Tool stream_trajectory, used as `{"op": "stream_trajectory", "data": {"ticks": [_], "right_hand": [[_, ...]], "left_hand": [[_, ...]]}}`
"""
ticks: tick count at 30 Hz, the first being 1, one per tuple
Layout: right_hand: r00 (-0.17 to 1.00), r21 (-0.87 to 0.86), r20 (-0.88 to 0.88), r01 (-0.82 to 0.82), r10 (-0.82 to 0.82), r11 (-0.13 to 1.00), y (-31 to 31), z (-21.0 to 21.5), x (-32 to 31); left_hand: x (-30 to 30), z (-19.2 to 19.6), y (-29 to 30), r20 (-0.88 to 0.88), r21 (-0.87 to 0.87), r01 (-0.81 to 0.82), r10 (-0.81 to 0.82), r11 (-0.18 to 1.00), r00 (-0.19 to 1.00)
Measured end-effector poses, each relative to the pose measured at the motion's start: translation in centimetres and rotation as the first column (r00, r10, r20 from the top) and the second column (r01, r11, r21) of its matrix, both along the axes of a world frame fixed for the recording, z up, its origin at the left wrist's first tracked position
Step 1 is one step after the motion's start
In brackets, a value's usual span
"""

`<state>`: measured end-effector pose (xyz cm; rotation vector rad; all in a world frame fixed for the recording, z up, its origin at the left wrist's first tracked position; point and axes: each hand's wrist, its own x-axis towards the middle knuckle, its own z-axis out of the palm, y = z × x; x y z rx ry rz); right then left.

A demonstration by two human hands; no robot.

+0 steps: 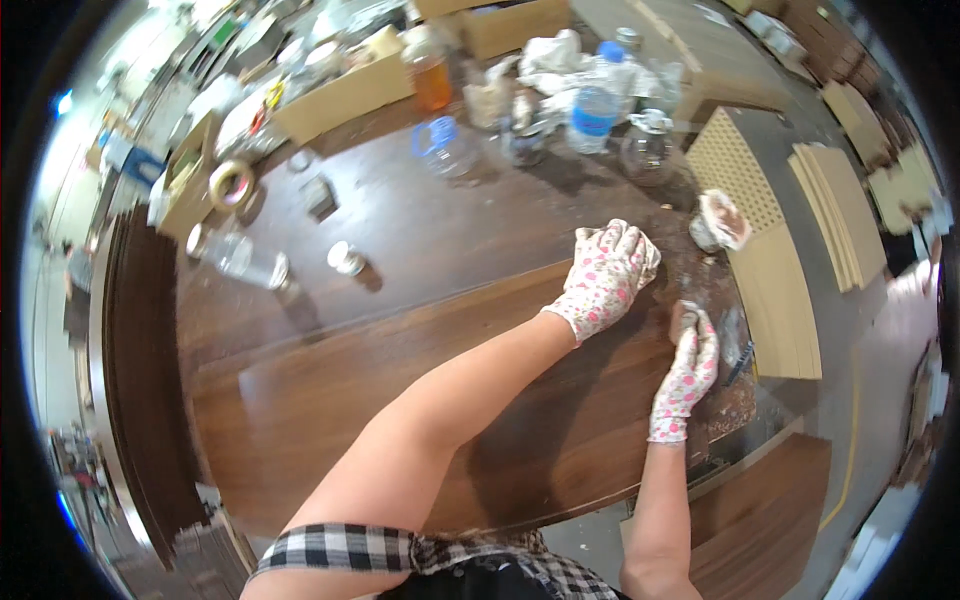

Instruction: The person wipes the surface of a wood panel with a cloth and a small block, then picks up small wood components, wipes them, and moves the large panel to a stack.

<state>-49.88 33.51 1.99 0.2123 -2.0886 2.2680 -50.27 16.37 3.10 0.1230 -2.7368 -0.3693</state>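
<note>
1. A small brown block (pixel 683 318) sits near the right edge of the dark wooden tabletop (pixel 330 400), under the fingertips of the right hand (pixel 688 372).
2. The right hand, in a white glove with pink spots, curls its fingers over the block and presses it against the wood.
3. The left hand (pixel 607 275), in the same kind of glove, lies flat on the tabletop just up and left of the block, fingers together and holding nothing.
4. The left forearm crosses the table from the lower left; a checked sleeve shows at the bottom.
5. Just beyond the hands stands a small jar (pixel 716 222) with a rag in it.
6. Further back are a plastic water bottle (pixel 597 100) with a blue cap, an amber bottle (pixel 431 72) and cardboard boxes (pixel 345 95).
7. To the left lie a roll of tape (pixel 230 183) and a clear glass jar (pixel 240 258) on its side.
</note>
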Motion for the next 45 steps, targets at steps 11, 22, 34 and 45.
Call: {"op": "stream_trajectory", "data": {"ticks": [11, 22, 34, 45], "right_hand": [[0.956, 0.483, -0.288, 0.2, -0.062, 0.853, 1.2, -0.6, -0.9], [0.959, 0.172, -0.096, -0.249, 0.267, 0.953, -6.7, 1.7, 13.5], [0.96, 0.346, 0.024, -0.269, 0.278, 0.899, -13.2, 4.4, 27.3], [0.993, 0.277, 0.067, -0.112, 0.098, 0.954, -6.5, 5.7, 25.9]], "left_hand": [[34.3, 4.7, -15.4, 0.176, -0.213, -0.493, 0.529, 0.844, 0.83], [61.6, 1.7, -29.8, -0.147, -0.195, -0.868, 0.861, 0.457, 0.486], [71.1, 4.3, -27.6, -0.359, 0.379, -0.642, 0.745, 0.667, 0.562], [79.7, 1.4, -28.0, -0.16, 0.232, -0.861, 0.891, 0.453, 0.426]]}}
